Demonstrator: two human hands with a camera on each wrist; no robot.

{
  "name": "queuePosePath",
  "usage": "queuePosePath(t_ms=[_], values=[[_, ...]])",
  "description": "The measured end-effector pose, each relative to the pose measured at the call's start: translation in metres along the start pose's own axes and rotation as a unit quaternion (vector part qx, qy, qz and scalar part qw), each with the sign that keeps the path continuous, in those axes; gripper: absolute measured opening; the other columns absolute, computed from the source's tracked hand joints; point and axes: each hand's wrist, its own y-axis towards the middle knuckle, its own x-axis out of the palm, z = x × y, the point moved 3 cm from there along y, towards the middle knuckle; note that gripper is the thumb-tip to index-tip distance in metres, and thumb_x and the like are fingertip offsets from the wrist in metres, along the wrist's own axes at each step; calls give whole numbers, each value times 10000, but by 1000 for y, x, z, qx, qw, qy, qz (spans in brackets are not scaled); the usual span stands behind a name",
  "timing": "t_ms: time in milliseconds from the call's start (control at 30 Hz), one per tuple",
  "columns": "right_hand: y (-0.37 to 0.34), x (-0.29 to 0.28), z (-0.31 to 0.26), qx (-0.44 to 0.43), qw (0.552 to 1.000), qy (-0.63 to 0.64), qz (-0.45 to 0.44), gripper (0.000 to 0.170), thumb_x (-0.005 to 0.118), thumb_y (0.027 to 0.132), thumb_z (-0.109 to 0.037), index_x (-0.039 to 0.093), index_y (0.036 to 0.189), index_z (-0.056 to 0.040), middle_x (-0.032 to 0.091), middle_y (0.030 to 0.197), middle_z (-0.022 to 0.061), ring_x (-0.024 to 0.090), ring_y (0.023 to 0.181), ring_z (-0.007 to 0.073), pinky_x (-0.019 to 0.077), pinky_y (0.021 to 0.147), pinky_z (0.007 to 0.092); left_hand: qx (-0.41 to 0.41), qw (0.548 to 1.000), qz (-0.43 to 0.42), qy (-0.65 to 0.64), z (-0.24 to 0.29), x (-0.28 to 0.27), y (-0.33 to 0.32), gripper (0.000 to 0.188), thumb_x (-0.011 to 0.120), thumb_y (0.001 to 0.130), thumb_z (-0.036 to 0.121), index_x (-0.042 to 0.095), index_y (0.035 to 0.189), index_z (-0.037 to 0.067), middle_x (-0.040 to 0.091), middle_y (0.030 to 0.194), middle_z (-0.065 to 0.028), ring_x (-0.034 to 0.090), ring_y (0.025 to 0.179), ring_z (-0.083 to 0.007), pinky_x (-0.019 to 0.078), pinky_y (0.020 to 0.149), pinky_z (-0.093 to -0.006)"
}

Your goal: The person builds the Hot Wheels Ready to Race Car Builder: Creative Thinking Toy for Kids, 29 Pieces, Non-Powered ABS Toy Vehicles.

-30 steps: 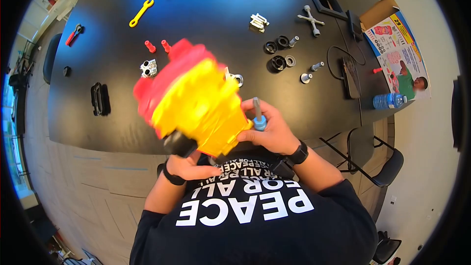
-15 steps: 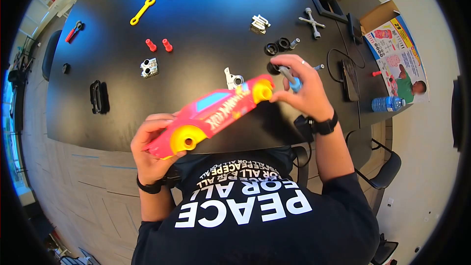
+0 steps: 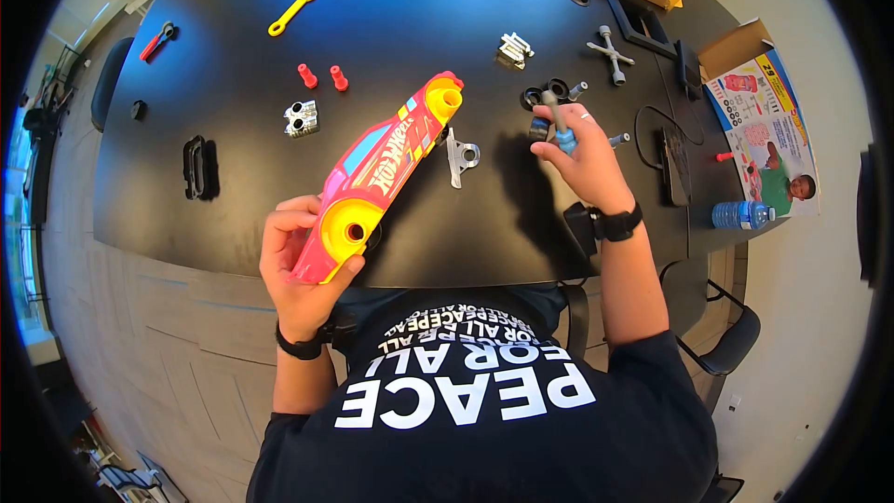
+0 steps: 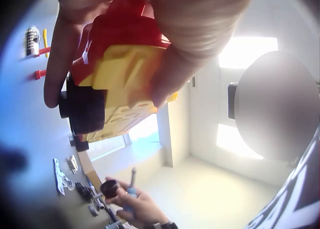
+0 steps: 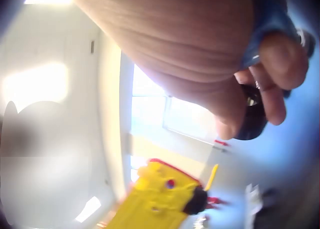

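My left hand [image 3: 296, 256] grips one end of a red and yellow toy car body [image 3: 372, 166], tilted on its side above the table's near edge. Its near wheel wells show bare yellow hubs. On the far side, a black wheel [image 4: 86, 109] sits on the car in the left wrist view. My right hand [image 3: 596, 166] pinches a loose black wheel [image 3: 539, 129] between thumb and fingers. The same hand keeps a screwdriver [image 3: 564, 138] with a blue handle tucked in it, grey shaft pointing up. Between the hands lies a silver bracket-like part [image 3: 461, 158].
More black wheels [image 3: 557, 88] and grey bolts lie just beyond my right hand. Farther out are a silver engine-like block [image 3: 301, 118], red bolts [image 3: 339, 79], a yellow wrench [image 3: 293, 11] and a grey cross wrench [image 3: 611, 56]. A water bottle [image 3: 740, 215] and box [image 3: 764, 102] stand right.
The car turned from its yellow underside to its side, and my left hand took its end. My right hand left the car, moved right to the wheels and picked one up.
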Motion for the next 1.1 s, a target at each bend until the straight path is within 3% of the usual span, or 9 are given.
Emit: queuePosePath(t_ms=[67,100,167,267,400,667,833,900,1100], values=[[-14,-5,-33,122,965,230,-35,562,892,903,-59,718,1437,-86,653,1244,63,668,946,144,546,698,303,1,1000,3,15,-5,9,0,602,965,816,15,567,1265,61,593,1338,-122,620,1308,-255,500,1138,-399],[-21,1,-48,58,945,321,-8,542,870,914,-8,714,1431,-60,621,1355,54,637,876,68,494,601,217,2,1000,6,31,-6,15,0,601,964,814,9,563,1258,64,590,1328,-123,618,1316,-265,496,1141,-403],[-33,12,-88,20,889,457,-4,557,853,897,56,699,1428,-14,585,1434,67,655,867,73,526,606,212,2,1000,-1,31,-5,31,4,607,952,811,-23,547,1255,62,568,1324,-123,608,1352,-293,536,1123,-410],[-40,35,-106,-92,874,475,-40,604,847,862,124,686,1433,15,575,1509,127,703,963,90,605,700,246,39,997,-28,61,-4,48,9,620,931,809,-75,522,1257,54,532,1345,-116,598,1387,-312,624,1060,-395],[-42,64,-114,-108,867,484,-56,606,903,851,65,699,1419,7,612,1481,129,702,916,84,597,735,241,57,996,-43,53,-1,60,11,620,944,802,-58,523,1242,57,540,1331,-122,608,1373,-300,630,1033,-385],[-41,58,-127,-167,935,312,-5,712,1000,778,-148,713,1424,-64,677,1392,141,651,1313,305,512,1123,434,37,997,-31,52,-5,57,6,614,946,804,-48,528,1243,51,544,1332,-125,619,1336,-278,649,983,-362],[-47,65,-128,-149,933,326,14,712,1002,786,-172,707,1422,-47,681,1399,149,668,1286,308,522,1107,428,15,999,-24,37,2,61,1,607,945,805,-50,530,1239,47,547,1332,-125,621,1315,-251,656,966,-351],[-47,65,-128,-141,932,332,25,708,999,793,-179,704,1421,-40,682,1401,152,671,1285,310,523,1107,429,-26,999,-20,24,0,62,-1,613,950,798,-27,541,1245,64,565,1331,-112,611,1332,-281,511,1143,-414],[-49,69,-124,-131,927,350,12,685,995,811,-181,704,1413,-32,689,1397,157,682,1278,305,533,1085,417,-17,999,-33,22,-4,62,-3,601,944,809,-25,543,1247,63,567,1332,-110,606,1337,-280,503,1153,-420]])
